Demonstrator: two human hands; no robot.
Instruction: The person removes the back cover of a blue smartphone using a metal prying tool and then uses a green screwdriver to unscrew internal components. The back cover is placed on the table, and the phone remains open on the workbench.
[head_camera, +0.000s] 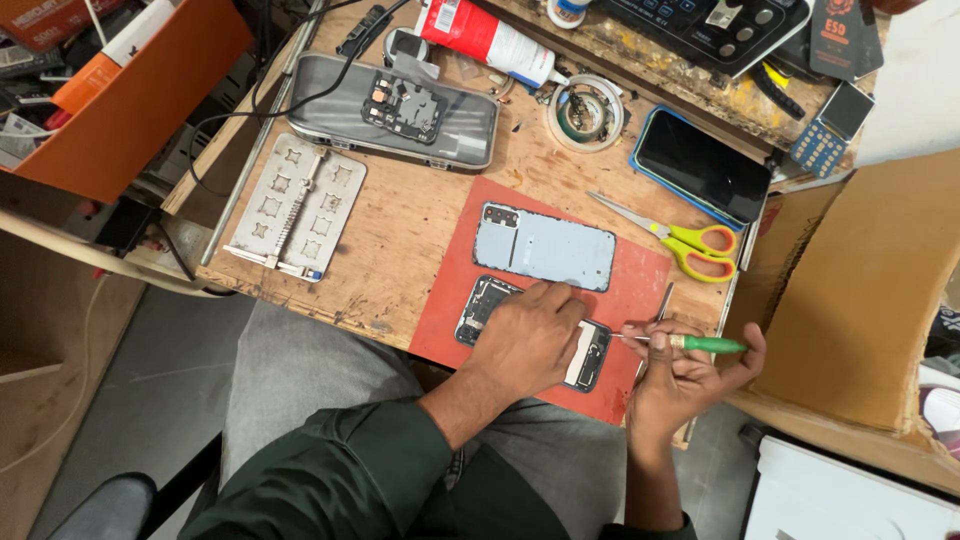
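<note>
1. Two hands work over an opened black smartphone with its insides exposed (480, 305), which lies on a red rubber mat (440, 320) at the near edge of the worn wooden bench (400, 230).
2. Left hand (525, 340) lies flat on the phone, fingers spread loosely and gripping nothing, apparently to pin it steady.
3. Right hand (680, 375) pinches a green-handled thin screwdriver (690, 343), fingers closed on the handle, tip aimed at the phone's right end.
4. Just beyond lies the detached pale blue back cover (545, 247); yellow-handled scissors (680, 240) rest to its right.

A dark-screened phone (702, 166) lies top right; a red-and-white tube (487, 38) lies above it, left.
</note>
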